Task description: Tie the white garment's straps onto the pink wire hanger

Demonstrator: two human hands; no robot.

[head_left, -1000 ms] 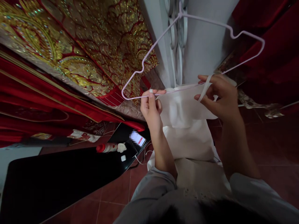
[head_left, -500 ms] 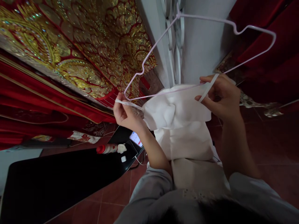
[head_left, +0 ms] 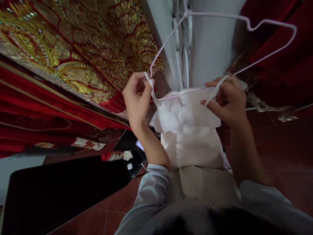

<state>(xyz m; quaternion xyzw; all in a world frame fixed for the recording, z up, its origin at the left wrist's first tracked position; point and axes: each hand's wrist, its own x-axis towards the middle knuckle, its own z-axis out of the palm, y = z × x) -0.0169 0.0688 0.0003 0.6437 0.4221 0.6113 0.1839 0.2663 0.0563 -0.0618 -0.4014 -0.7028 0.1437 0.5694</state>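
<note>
Left of the hanger (head_left: 215, 15) hangs red cloth (head_left: 85, 49) thick with gold embroidery, and lower down a dark worktop (head_left: 61, 186) carries a red-capped bottle (head_left: 112, 156). At the hanger's left shoulder notch the left hand (head_left: 137, 98) pinches a narrow white strap (head_left: 153, 92), fingers closed on it. The white garment (head_left: 190, 137), plain, soft and bunched in folds, hangs under the hanger's lower bar between both hands. Towards the hanger's right end the right hand (head_left: 230, 101) grips the other strap (head_left: 215, 89) just below the bar

A white garment (head_left: 190, 130) with thin straps is hanging bunched under a pale pink wire hanger (head_left: 227, 19), its straps (head_left: 215, 89) being held up at the hanger's lower bar.
</note>
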